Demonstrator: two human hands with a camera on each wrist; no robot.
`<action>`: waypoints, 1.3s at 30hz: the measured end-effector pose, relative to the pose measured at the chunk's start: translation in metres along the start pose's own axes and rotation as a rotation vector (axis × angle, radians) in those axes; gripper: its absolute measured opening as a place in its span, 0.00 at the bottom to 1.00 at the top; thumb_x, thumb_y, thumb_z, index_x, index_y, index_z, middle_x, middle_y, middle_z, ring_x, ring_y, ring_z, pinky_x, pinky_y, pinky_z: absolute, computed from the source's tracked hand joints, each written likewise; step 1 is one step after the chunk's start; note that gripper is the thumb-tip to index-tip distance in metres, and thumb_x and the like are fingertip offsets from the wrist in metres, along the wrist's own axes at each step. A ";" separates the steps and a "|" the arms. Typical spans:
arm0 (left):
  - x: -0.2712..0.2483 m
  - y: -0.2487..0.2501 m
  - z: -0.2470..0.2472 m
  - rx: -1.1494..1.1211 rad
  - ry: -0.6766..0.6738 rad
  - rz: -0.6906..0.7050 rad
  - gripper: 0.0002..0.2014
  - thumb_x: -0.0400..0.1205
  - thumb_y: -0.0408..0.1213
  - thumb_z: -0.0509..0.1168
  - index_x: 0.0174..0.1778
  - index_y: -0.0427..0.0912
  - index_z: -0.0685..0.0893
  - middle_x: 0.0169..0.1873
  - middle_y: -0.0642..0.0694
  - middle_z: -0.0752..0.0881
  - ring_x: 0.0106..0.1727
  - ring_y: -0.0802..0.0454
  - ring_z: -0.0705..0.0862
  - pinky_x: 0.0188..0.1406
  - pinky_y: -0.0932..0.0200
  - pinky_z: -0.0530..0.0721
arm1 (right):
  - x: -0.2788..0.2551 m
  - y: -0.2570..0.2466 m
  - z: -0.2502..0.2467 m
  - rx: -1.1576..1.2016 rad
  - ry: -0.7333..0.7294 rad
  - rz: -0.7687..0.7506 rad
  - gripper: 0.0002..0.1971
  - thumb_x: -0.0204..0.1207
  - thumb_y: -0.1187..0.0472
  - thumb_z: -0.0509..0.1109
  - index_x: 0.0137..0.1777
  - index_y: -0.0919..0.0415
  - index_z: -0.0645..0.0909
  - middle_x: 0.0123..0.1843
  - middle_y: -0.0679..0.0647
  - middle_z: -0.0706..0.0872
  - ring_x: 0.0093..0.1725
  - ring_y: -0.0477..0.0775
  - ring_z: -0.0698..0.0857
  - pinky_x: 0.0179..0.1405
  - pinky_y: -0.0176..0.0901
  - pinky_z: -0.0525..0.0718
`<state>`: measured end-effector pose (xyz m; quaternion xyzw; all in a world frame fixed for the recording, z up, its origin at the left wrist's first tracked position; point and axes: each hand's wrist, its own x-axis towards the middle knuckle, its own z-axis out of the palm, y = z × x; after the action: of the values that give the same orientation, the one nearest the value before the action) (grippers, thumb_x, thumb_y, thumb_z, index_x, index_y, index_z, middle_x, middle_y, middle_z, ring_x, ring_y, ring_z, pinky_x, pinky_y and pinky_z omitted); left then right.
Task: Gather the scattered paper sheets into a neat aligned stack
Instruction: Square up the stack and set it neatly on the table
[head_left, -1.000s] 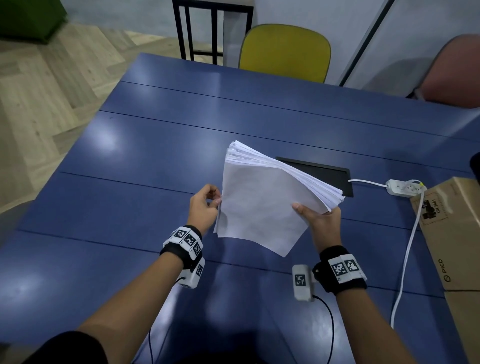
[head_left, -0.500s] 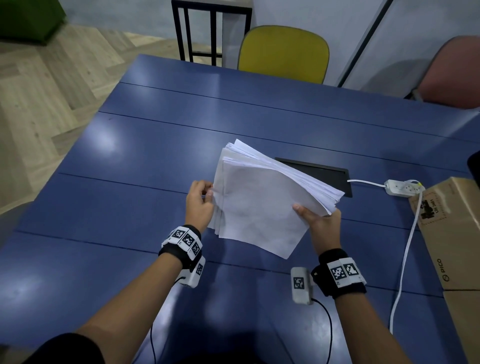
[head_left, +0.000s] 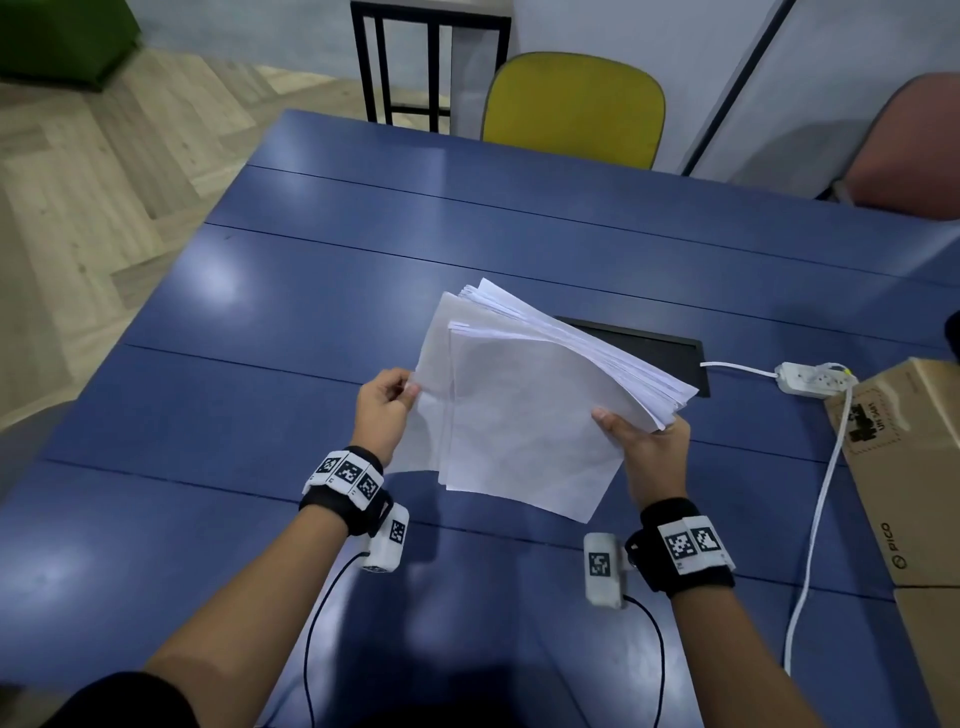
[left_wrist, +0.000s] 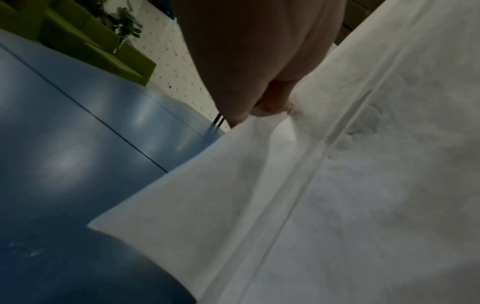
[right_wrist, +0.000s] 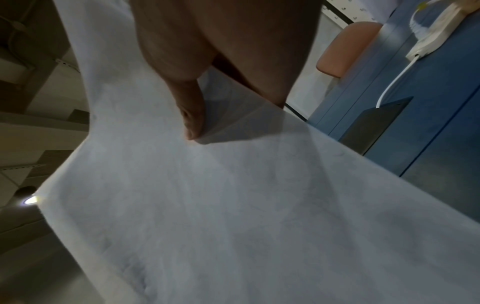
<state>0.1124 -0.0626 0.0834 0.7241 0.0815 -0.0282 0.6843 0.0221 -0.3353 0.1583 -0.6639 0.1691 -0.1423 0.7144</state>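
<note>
Blue table (head_left: 260, 364) | both hands raised | left hand (head_left: 382, 405) pinches, right hand (head_left: 647, 447) grips paper stack (head_left: 524, 415)

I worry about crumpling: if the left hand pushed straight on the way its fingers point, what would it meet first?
Probably the paper stack itself. The left hand already pinches the outermost sheet's edge and points right, toward the stack's offset left edges. Depth is unclear.

Thumb of right hand (right_wrist: 207, 61) on white paper sheets (right_wrist: 233, 205).
</note>
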 end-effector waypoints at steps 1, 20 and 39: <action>-0.001 0.002 -0.003 -0.006 -0.008 0.001 0.07 0.80 0.21 0.62 0.42 0.35 0.83 0.41 0.39 0.81 0.43 0.47 0.77 0.48 0.53 0.74 | 0.000 0.000 -0.001 0.002 -0.010 0.005 0.15 0.68 0.76 0.77 0.48 0.57 0.89 0.49 0.57 0.91 0.52 0.59 0.89 0.62 0.62 0.85; -0.006 0.034 -0.026 -0.058 -0.193 -0.040 0.12 0.70 0.22 0.76 0.46 0.37 0.88 0.39 0.51 0.93 0.42 0.55 0.90 0.41 0.62 0.87 | 0.010 0.006 -0.007 -0.035 -0.077 -0.006 0.13 0.69 0.75 0.78 0.49 0.61 0.90 0.51 0.58 0.91 0.52 0.57 0.89 0.59 0.54 0.86; 0.018 0.042 -0.083 0.081 0.237 0.045 0.10 0.80 0.28 0.67 0.56 0.32 0.86 0.47 0.43 0.89 0.47 0.47 0.88 0.58 0.45 0.85 | 0.033 -0.001 -0.056 -0.013 0.238 -0.022 0.09 0.69 0.73 0.77 0.44 0.59 0.89 0.39 0.47 0.93 0.42 0.53 0.90 0.50 0.53 0.89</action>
<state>0.1312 0.0197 0.1269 0.7510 0.1445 0.0696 0.6405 0.0275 -0.4002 0.1543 -0.6487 0.2461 -0.2269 0.6835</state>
